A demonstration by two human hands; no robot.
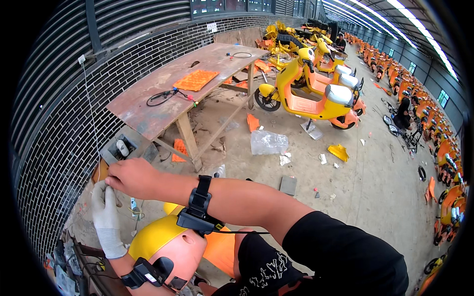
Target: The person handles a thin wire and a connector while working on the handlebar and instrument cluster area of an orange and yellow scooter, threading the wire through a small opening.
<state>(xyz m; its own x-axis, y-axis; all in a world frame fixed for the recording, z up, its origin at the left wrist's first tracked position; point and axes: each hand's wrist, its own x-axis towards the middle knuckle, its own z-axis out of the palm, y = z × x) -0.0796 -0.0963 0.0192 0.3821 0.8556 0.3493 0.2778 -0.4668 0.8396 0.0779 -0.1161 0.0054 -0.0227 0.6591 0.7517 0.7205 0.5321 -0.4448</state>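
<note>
My left hand [105, 217] wears a white work glove and points its fingers upward at the lower left, holding nothing. My bare right hand [132, 177] reaches across from the right and pinches the white glove [101, 193] at its fingertips. Each wrist carries a black strap with a small device. Just below my arms sits a scooter front panel [163, 241], yellow on top and pale orange below.
A worn wooden workbench [148, 111] stands ahead by the brick wall, with an orange panel [195, 79] and a black cable [160, 97] on it. Yellow-orange scooters [316, 91] stand beyond. A crumpled plastic bag [268, 142] and scraps lie on the concrete floor. Rows of orange scooters and people fill the right.
</note>
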